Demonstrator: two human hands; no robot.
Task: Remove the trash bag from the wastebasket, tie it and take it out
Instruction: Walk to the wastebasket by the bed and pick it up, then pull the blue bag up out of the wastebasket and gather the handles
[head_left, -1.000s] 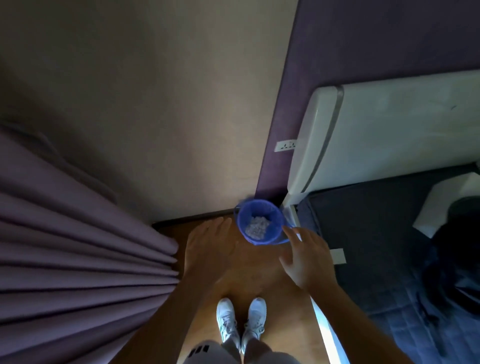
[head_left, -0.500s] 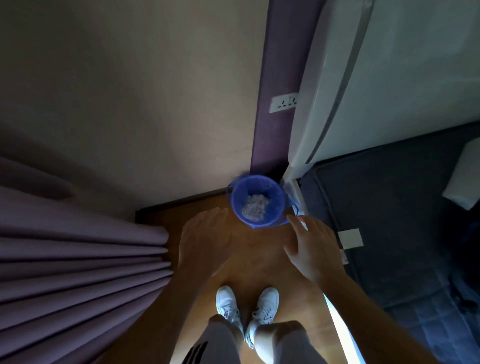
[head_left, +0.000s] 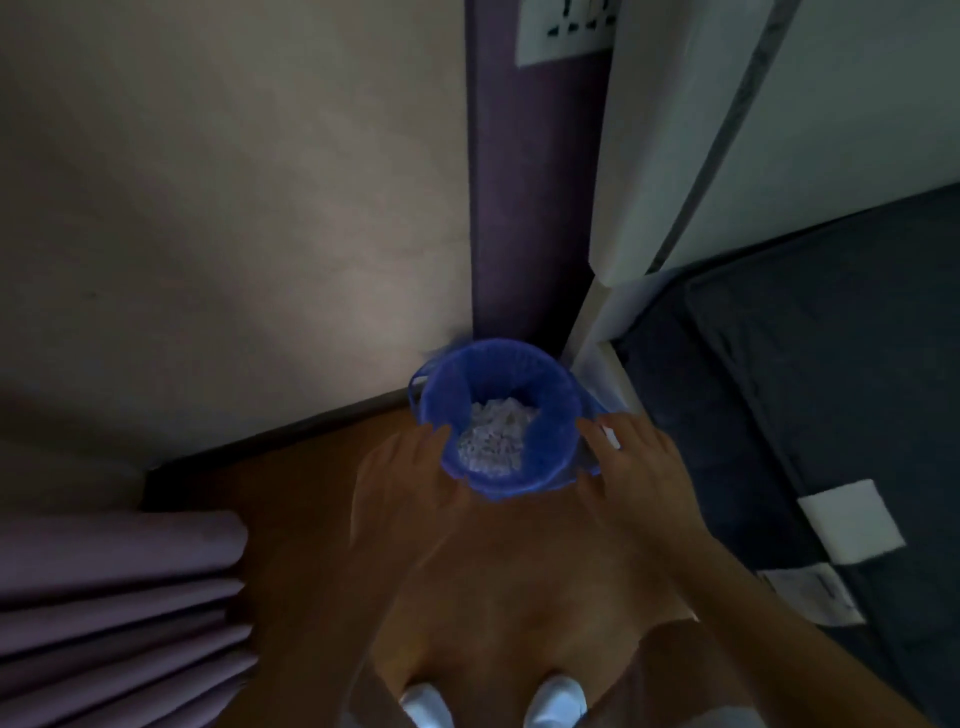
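Note:
A small round wastebasket lined with a blue trash bag (head_left: 556, 410) stands on the wooden floor in the corner, against the wall. Crumpled white paper (head_left: 493, 436) lies inside the bag. My left hand (head_left: 410, 483) is at the basket's left side, fingers spread, its fingertips at the bag's rim. My right hand (head_left: 639, 467) is at the right side, fingers apart and resting on the loose bag edge that hangs over the rim. Both hands are blurred; neither closes on the bag.
A purple curtain (head_left: 114, 597) hangs at the left. A bed with a dark blue cover (head_left: 831, 374) and a white headboard (head_left: 779, 130) is close at the right. A wall socket (head_left: 566, 31) sits above the basket. My white shoes (head_left: 493, 706) stand below.
I have leaned closer, so the basket looms larger. Both hands have moved forward from short of the basket to either side of its rim.

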